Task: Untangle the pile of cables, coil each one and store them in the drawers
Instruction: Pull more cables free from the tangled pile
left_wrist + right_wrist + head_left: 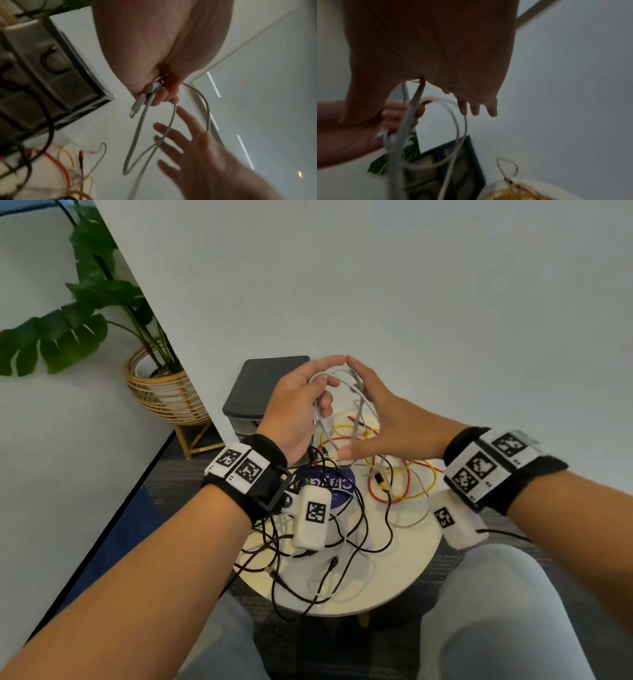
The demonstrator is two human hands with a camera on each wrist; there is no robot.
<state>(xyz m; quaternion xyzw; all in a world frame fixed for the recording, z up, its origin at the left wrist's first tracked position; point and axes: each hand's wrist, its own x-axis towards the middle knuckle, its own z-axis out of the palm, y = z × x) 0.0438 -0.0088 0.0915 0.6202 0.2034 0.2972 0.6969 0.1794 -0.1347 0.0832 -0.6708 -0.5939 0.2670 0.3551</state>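
My left hand [305, 405] pinches a pale grey cable [359, 392] above the table, with one plug end hanging below its fingers [159, 94]. The cable's loops [137, 135] run across to my right hand [373, 416], which is held flat with straight, spread fingers [180, 135]. The loop passes through the crook between thumb and forefinger [464, 108]. Both hands' fingertips nearly meet at the top. Behind them stands the grey drawer unit [267, 374], and through its clear front a coiled black cable shows [49, 59].
A small round white table [394, 577] carries tangled black cables [342, 542], a red cable [373, 491], a yellow cable [421, 491] and a purple disc [329, 484]. A potted plant in a wicker stand [164, 392] is at the left. My knees flank the table.
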